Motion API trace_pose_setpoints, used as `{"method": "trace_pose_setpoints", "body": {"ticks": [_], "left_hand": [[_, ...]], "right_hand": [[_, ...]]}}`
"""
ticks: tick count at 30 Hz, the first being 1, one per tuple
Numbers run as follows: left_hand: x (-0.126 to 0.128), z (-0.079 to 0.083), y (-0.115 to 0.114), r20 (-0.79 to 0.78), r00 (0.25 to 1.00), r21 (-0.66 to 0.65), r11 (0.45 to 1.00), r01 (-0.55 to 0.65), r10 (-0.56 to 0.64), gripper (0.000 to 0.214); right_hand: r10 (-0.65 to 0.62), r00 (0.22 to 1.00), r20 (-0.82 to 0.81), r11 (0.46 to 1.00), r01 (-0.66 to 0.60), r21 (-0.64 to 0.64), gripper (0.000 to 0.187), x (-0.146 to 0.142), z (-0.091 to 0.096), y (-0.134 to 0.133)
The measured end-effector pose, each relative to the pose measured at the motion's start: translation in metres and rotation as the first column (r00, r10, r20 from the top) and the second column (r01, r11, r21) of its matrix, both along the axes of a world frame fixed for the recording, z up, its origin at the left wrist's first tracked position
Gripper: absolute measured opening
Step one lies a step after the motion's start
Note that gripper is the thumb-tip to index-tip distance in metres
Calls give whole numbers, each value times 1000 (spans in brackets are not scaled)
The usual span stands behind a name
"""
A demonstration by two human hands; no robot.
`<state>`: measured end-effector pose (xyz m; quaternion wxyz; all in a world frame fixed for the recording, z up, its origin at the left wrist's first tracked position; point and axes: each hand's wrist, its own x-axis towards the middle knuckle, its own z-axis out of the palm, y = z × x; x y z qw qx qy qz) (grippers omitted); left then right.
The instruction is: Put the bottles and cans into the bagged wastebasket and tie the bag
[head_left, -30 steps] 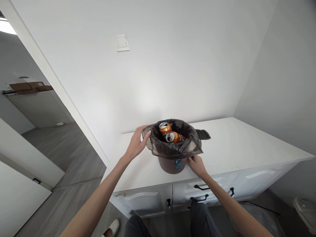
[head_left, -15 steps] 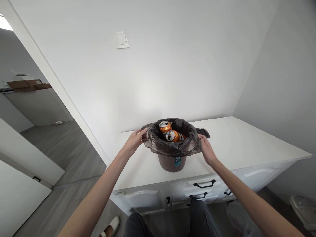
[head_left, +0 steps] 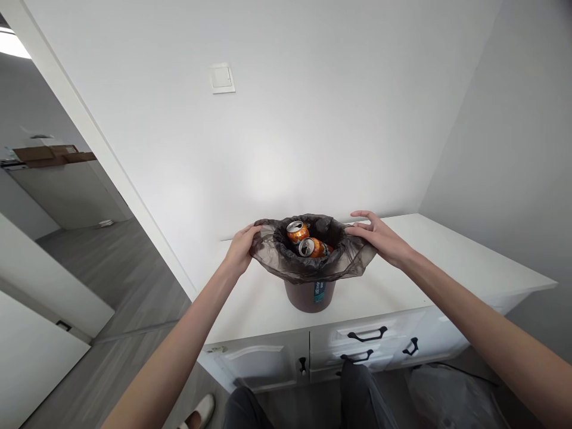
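A small brown bin (head_left: 311,294) stands on a white countertop (head_left: 420,268), lined with a dark translucent bag (head_left: 286,262) whose edge is folded out over the rim. Two orange drink cans (head_left: 306,238) lie inside. My left hand (head_left: 241,247) pinches the bag's left edge and holds it out from the rim. My right hand (head_left: 379,235) rests on the bag's right edge with its fingers stretched and spread; whether it grips the film I cannot tell.
White drawers with black handles (head_left: 369,335) sit below the countertop. A light switch (head_left: 222,78) is on the wall above. A doorway on the left opens onto grey flooring (head_left: 111,268). A clear bag (head_left: 447,393) lies on the floor at lower right.
My right hand rose from the bin's lower front to the bag's right edge. My left hand shifted slightly and pulled the left edge outward, so the bag's rim now spreads wider.
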<state>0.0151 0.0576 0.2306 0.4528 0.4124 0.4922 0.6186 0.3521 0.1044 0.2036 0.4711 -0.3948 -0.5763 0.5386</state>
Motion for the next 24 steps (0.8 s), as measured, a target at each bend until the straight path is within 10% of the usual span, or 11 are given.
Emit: {"method": "trace_pose_setpoints", "body": {"ticks": [10, 14, 24], "left_hand": [[-4, 21, 10, 123, 992, 53, 999, -10, 4, 15], [-4, 30, 12, 167, 985, 87, 996, 31, -45, 40], [-16, 43, 3, 83, 980, 183, 964, -194, 181, 45]], "right_hand": [[-94, 974, -207, 996, 91, -20, 59, 8, 19, 14], [-155, 943, -295, 986, 164, 5, 56, 16, 29, 21], [-210, 836, -507, 977, 194, -85, 55, 53, 27, 9]]}}
